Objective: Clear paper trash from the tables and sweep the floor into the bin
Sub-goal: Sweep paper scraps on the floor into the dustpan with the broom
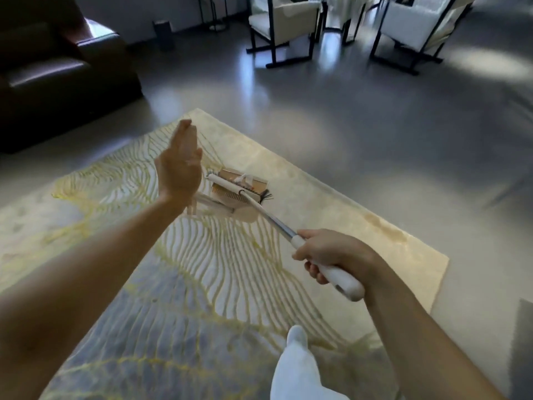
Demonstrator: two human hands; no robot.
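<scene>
My right hand (331, 255) grips the white handle of a long-handled broom (277, 223), whose metal shaft runs up and left to the brush head (239, 187) resting on the cream and yellow rug (360, 241). A dustpan part seems to sit with the brush head; detail there is blurred. My left hand (180, 166) is raised above the rug, left of the brush head, fingers extended and holding nothing. No paper trash or bin can be made out.
A dark leather sofa (57, 70) stands at the far left. Cream armchairs with black frames (284, 24) stand at the back on the grey glossy floor (346, 125). My white-clad leg (300, 368) shows at the bottom. A small dark cylinder (163, 34) stands by the wall.
</scene>
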